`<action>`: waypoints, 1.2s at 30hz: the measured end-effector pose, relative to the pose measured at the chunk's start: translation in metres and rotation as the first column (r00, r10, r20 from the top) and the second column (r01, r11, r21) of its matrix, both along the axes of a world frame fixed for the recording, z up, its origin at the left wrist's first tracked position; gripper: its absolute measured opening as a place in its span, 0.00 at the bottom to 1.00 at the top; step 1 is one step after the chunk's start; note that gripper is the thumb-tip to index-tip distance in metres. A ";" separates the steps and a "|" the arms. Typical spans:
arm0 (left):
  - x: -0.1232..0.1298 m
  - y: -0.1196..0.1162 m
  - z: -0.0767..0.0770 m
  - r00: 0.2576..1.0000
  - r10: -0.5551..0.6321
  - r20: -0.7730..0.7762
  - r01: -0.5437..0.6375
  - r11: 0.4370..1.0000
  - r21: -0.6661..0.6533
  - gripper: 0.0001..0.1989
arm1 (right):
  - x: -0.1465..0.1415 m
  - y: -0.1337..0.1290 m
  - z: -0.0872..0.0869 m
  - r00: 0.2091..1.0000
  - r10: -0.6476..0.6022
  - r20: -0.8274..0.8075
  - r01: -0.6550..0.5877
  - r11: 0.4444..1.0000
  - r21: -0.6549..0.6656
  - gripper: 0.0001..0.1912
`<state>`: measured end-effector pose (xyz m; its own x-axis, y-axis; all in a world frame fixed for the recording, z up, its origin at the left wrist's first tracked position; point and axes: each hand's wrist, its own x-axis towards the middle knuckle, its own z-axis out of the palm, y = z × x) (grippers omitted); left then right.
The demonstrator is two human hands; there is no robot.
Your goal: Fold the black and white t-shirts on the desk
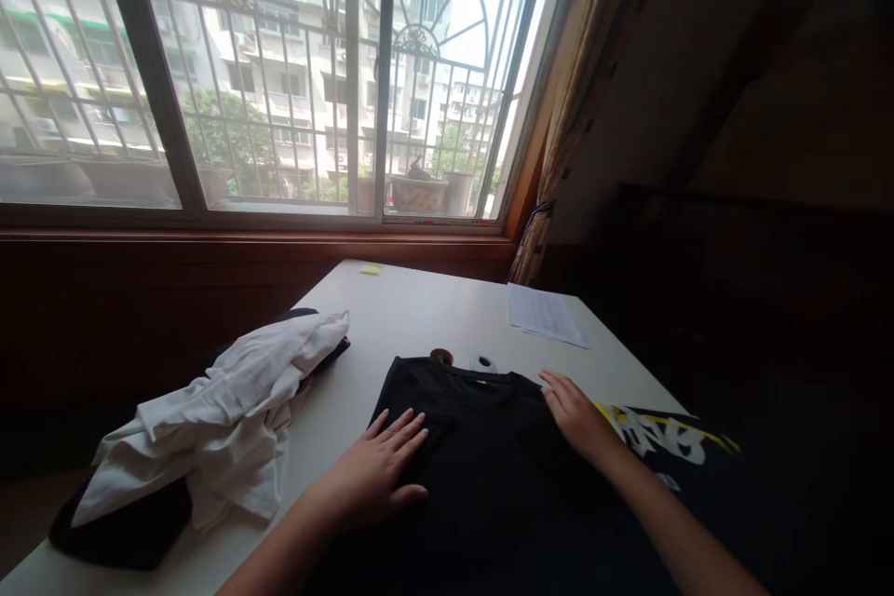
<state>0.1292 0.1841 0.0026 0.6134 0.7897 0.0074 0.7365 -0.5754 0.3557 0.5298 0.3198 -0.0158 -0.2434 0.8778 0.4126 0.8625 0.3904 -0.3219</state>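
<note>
A black T-shirt lies spread on the white table, its neckline toward the window. My left hand rests flat on its left shoulder area, fingers spread. On the opposite shoulder edge lies my right hand, its fingers stretched out and side by side. To the right of that hand is dark cloth with a yellow and white print; whether it belongs to the same shirt I cannot tell. The lower part of the shirt runs into shadow toward me.
Rumpled white cloth is heaped with black cloth on the table's left. Beyond the collar sit a brown roll and a white roll. Printed papers and a yellow note lie farther back, below the window.
</note>
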 end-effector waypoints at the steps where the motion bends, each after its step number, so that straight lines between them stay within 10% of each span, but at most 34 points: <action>1: 0.000 -0.001 0.002 1.000 -0.004 0.005 0.004 1.000 0.004 0.39 | 0.010 -0.010 -0.006 0.999 -0.024 0.022 0.025 0.999 -0.021 0.28; 10: 0.007 0.019 -0.009 0.968 0.215 0.132 -0.241 0.942 0.233 0.24 | 0.025 -0.072 -0.040 0.967 -0.096 0.235 0.152 0.961 -0.233 0.37; 25: 0.043 0.076 -0.031 0.909 0.409 -0.079 -0.367 0.875 0.315 0.30 | 0.013 -0.071 -0.022 0.929 -0.140 0.342 0.213 0.959 -0.186 0.40; 36: 0.020 0.081 -0.049 0.897 0.433 -0.085 -0.390 0.868 0.309 0.34 | -0.009 -0.068 -0.026 0.950 -0.100 0.295 0.179 0.951 -0.252 0.41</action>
